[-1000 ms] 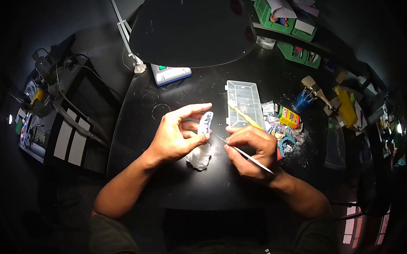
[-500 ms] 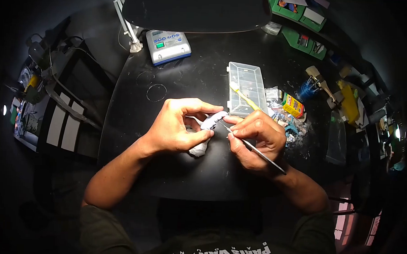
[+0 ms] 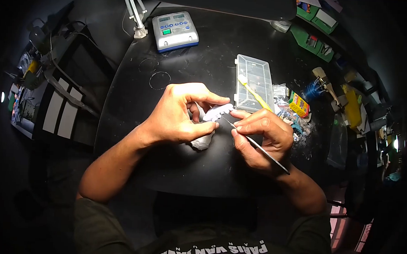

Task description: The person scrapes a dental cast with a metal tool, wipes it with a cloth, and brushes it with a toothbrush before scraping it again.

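Note:
Between its thumb and fingers, my left hand [image 3: 181, 112] grips a small white toothed piece [image 3: 218, 112] that looks like a dental model. My right hand [image 3: 265, 136] pinches a thin metal tool [image 3: 268, 155] like a pen, its fine tip close to the lower edge of the white piece. Whether the tip touches it cannot be made out. A crumpled whitish lump [image 3: 202, 142] shows below my left hand, partly hidden by it.
A clear compartment box [image 3: 253, 70] with a yellow brush [image 3: 257, 96] on it lies beyond my right hand. Nearby are a yellow-green box [image 3: 299, 104] and scraps. A grey-blue device [image 3: 175, 32], a lamp arm [image 3: 135, 15] and green bins [image 3: 310, 43] stand farther back.
The view has shifted, so the table items appear displaced. The white piece shows more of its toothed edge and looks slightly turned. Both hands keep their holds.

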`<action>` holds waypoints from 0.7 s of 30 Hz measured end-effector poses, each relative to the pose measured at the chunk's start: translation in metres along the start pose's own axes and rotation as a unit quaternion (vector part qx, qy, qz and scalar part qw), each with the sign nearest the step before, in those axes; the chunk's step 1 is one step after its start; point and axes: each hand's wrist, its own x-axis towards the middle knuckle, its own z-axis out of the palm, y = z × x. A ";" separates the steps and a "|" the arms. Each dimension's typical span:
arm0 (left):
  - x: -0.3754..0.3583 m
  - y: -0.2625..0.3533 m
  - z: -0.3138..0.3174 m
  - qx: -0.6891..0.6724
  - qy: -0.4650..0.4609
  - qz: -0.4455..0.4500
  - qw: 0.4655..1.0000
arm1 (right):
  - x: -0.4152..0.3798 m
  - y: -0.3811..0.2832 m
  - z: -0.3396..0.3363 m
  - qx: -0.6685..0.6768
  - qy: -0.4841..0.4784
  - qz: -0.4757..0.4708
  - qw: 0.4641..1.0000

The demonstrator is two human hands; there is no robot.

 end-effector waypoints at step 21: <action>-0.001 0.004 0.007 -0.072 -0.018 -0.058 0.996 | -0.002 0.001 -0.007 0.015 0.003 0.004 1.000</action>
